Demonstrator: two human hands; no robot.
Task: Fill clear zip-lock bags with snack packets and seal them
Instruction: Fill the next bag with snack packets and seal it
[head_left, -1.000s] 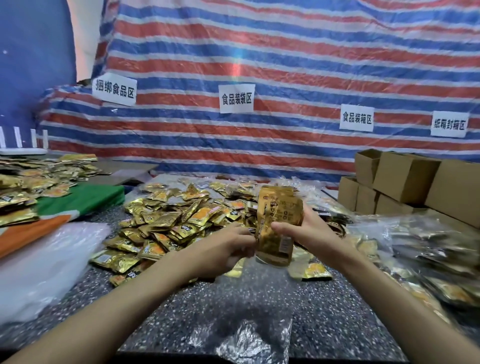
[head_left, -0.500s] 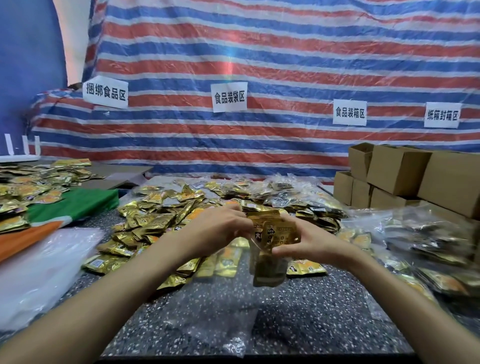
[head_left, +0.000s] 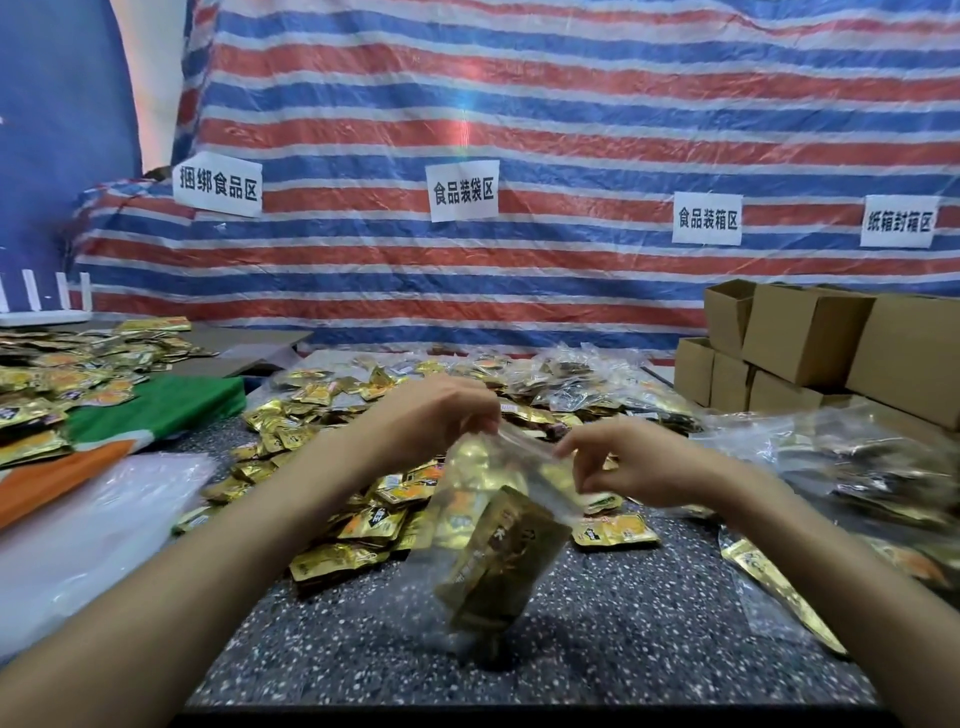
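A clear zip-lock bag (head_left: 498, 540) hangs above the speckled table (head_left: 597, 634), with gold snack packets inside it. My left hand (head_left: 441, 415) pinches the bag's top edge at its left end. At the right end of that edge my right hand (head_left: 623, 462) pinches it too. The bag tilts and is blurred, its lower end close to the table. A heap of loose gold snack packets (head_left: 322, 467) lies just behind and to the left of the bag.
Filled clear bags (head_left: 582, 384) are piled at the back, more (head_left: 883, 467) on the right. Brown cardboard boxes (head_left: 810, 343) are stacked at the far right. A stack of empty clear bags (head_left: 78, 530) lies at the left, beside green and orange cloth (head_left: 156, 410) with more packets.
The stack of packets my right hand held upright has gone down into the bag. Both hands moved to the bag's top edge, and the bag now hangs lower and tilted.
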